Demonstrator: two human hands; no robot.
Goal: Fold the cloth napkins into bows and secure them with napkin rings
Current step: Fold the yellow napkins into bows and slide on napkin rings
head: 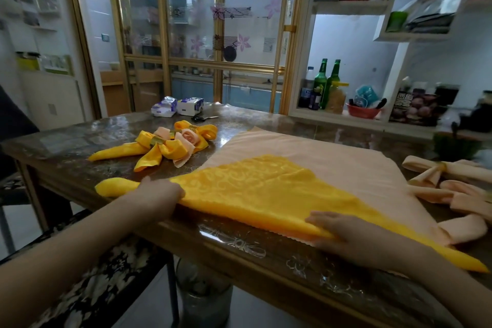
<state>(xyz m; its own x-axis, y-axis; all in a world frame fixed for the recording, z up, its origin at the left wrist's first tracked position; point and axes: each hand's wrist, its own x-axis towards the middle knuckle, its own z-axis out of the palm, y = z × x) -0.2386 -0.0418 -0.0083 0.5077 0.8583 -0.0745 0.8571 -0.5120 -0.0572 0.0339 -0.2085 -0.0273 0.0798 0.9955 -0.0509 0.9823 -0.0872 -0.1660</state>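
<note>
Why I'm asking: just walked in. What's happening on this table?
A person is working a yellow napkin, folded to a triangle, on a flat peach napkin at the near edge of the table. The left hand grips its rolled left end; the right hand lies flat on it. Finished ringed bows lie behind.

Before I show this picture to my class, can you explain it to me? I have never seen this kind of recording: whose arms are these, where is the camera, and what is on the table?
There is no machine here. A person wears one camera on the head, and it looks down at their own bare arms. The left hand grips the rolled end of a yellow napkin. The right hand lies flat on its folded edge. A peach napkin is spread beneath. On the table lie finished bows, scissors and tissue packs.
</note>
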